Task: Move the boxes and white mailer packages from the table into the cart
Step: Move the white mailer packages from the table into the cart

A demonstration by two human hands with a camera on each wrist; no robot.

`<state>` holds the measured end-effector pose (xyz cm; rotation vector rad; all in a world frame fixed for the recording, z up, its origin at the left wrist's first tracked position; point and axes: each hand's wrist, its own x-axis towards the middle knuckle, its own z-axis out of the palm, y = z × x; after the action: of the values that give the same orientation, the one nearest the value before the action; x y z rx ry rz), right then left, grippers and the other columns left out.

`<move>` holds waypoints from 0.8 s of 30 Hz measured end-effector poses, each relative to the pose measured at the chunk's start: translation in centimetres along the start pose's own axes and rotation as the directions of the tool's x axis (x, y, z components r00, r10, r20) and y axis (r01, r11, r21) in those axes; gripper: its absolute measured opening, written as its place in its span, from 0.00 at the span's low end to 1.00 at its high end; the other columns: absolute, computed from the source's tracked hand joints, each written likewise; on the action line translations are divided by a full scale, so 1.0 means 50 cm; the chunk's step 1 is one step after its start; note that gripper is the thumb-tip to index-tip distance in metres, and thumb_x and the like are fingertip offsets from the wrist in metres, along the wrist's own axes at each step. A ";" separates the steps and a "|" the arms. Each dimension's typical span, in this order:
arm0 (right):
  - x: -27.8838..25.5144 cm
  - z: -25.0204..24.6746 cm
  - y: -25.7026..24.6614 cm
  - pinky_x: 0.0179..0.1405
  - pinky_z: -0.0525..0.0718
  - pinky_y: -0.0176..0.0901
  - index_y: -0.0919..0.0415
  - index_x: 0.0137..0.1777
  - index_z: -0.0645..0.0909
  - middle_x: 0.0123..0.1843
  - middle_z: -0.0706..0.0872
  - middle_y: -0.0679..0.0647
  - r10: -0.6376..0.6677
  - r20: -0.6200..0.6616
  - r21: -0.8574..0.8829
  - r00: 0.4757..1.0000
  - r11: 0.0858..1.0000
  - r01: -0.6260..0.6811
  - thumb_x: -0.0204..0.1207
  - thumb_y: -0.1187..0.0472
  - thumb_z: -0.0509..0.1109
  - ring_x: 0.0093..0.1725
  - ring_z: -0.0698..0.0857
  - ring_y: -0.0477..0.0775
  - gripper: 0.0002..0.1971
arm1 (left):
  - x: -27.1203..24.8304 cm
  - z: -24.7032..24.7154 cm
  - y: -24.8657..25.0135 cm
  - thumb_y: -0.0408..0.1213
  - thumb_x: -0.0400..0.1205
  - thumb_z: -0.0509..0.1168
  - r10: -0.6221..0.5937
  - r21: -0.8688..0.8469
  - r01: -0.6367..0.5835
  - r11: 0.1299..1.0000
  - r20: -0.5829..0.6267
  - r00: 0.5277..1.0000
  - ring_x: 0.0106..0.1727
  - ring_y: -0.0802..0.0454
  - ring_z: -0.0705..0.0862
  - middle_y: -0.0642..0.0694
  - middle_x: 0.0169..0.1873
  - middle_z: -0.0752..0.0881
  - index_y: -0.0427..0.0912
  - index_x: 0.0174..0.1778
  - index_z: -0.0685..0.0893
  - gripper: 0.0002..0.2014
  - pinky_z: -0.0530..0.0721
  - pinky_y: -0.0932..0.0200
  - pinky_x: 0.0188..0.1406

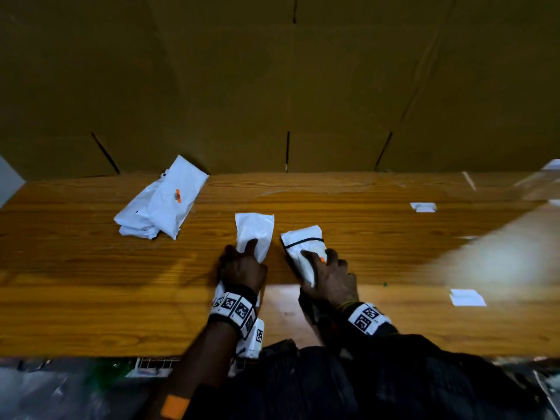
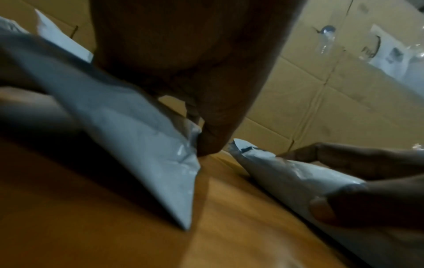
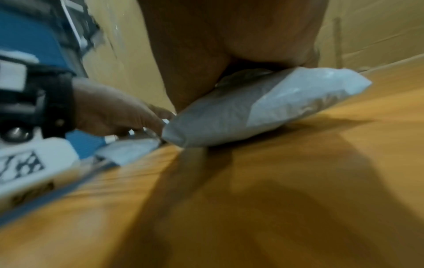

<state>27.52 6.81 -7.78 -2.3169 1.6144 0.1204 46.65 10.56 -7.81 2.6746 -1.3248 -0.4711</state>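
Two small white mailers lie side by side at the middle of the wooden table (image 1: pixel 91 283). My left hand (image 1: pixel 242 265) grips the plain left mailer (image 1: pixel 256 230) at its near end, thumb on top; the same mailer (image 2: pixel 137 141) shows tilted above the wood in the left wrist view. My right hand (image 1: pixel 330 277) grips the right mailer (image 1: pixel 303 244), which has a black band and an orange tag. That mailer (image 3: pixel 263 107) bulges under my palm, one corner touching the table. A pile of larger white mailers (image 1: pixel 163 201) sits at the back left.
A wall of brown cardboard boxes (image 1: pixel 288 86) stands along the table's far edge. Small white paper slips (image 1: pixel 422 207) (image 1: pixel 466 297) lie on the right half. A wire grid and blurred floor clutter (image 1: pixel 151 366) show below the near edge.
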 end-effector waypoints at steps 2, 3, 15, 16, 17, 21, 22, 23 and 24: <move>-0.042 0.002 0.031 0.59 0.77 0.61 0.34 0.80 0.55 0.77 0.60 0.58 0.011 -0.004 0.046 1.000 0.999 -0.011 0.70 0.38 0.68 0.70 0.69 0.68 0.40 | -0.053 0.018 0.026 0.50 0.77 0.67 0.030 -0.039 -0.030 0.999 -0.012 0.999 0.65 0.31 0.73 0.34 0.67 0.70 0.63 0.79 0.64 0.33 0.75 0.42 0.65; -0.062 0.000 0.047 0.60 0.77 0.61 0.35 0.81 0.55 0.78 0.60 0.58 0.025 -0.005 0.092 1.000 0.995 -0.025 0.70 0.38 0.69 0.70 0.69 0.68 0.40 | -0.078 0.025 0.039 0.50 0.76 0.67 0.039 -0.080 -0.040 0.996 -0.018 0.999 0.65 0.31 0.74 0.34 0.66 0.71 0.62 0.79 0.66 0.33 0.74 0.43 0.65; -0.383 0.026 0.311 0.60 0.81 0.57 0.35 0.81 0.56 0.77 0.62 0.58 0.282 -0.159 0.419 0.946 0.887 -0.194 0.71 0.40 0.69 0.69 0.74 0.69 0.39 | -0.388 0.163 0.237 0.46 0.78 0.68 0.336 -0.247 -0.321 0.915 0.022 0.942 0.64 0.30 0.75 0.37 0.74 0.63 0.56 0.79 0.69 0.31 0.76 0.44 0.63; -0.409 0.028 0.334 0.59 0.81 0.56 0.34 0.80 0.57 0.77 0.63 0.57 0.312 -0.167 0.441 0.935 0.872 -0.212 0.70 0.39 0.69 0.69 0.74 0.69 0.39 | -0.408 0.174 0.260 0.45 0.79 0.67 0.362 -0.234 -0.345 0.909 0.033 0.932 0.65 0.30 0.75 0.37 0.75 0.62 0.55 0.79 0.69 0.30 0.76 0.43 0.64; -0.427 0.026 0.355 0.59 0.81 0.57 0.33 0.79 0.57 0.76 0.64 0.57 0.339 -0.171 0.458 0.925 0.859 -0.230 0.69 0.39 0.70 0.69 0.74 0.68 0.39 | -0.423 0.184 0.280 0.44 0.79 0.67 0.375 -0.238 -0.356 0.904 0.041 0.926 0.65 0.30 0.74 0.37 0.76 0.61 0.55 0.79 0.69 0.30 0.75 0.43 0.64; -0.517 0.019 0.465 0.60 0.80 0.57 0.31 0.79 0.57 0.73 0.67 0.59 0.515 -0.190 0.546 0.836 0.763 -0.346 0.66 0.40 0.70 0.69 0.74 0.68 0.40 | -0.520 0.222 0.383 0.43 0.79 0.65 0.523 -0.279 -0.476 0.834 0.125 0.843 0.67 0.31 0.74 0.39 0.76 0.61 0.56 0.79 0.69 0.30 0.75 0.44 0.66; -0.521 0.020 0.475 0.61 0.80 0.57 0.32 0.79 0.58 0.73 0.66 0.59 0.512 -0.198 0.543 0.836 0.767 -0.341 0.66 0.40 0.70 0.69 0.74 0.67 0.40 | -0.528 0.221 0.392 0.44 0.78 0.65 0.521 -0.312 -0.462 0.830 0.138 0.843 0.67 0.31 0.74 0.39 0.76 0.61 0.57 0.79 0.69 0.30 0.75 0.44 0.67; -0.529 0.018 0.483 0.62 0.80 0.57 0.33 0.79 0.59 0.74 0.66 0.58 0.523 -0.192 0.555 0.830 0.756 -0.347 0.65 0.40 0.70 0.70 0.73 0.67 0.40 | -0.538 0.224 0.400 0.47 0.77 0.63 0.531 -0.329 -0.468 0.820 0.132 0.837 0.68 0.31 0.74 0.38 0.76 0.62 0.57 0.79 0.69 0.31 0.75 0.45 0.67; -0.542 0.017 0.492 0.63 0.79 0.56 0.33 0.78 0.60 0.74 0.66 0.57 0.536 -0.199 0.579 0.820 0.740 -0.343 0.65 0.41 0.70 0.71 0.73 0.65 0.40 | -0.549 0.231 0.413 0.49 0.75 0.61 0.553 -0.326 -0.490 0.808 0.136 0.822 0.68 0.31 0.74 0.38 0.75 0.63 0.57 0.79 0.69 0.32 0.75 0.45 0.66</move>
<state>-4.95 23.70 -7.02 -1.5534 2.0424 -0.6009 11.72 20.06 -7.60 1.9491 -1.8216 -0.8264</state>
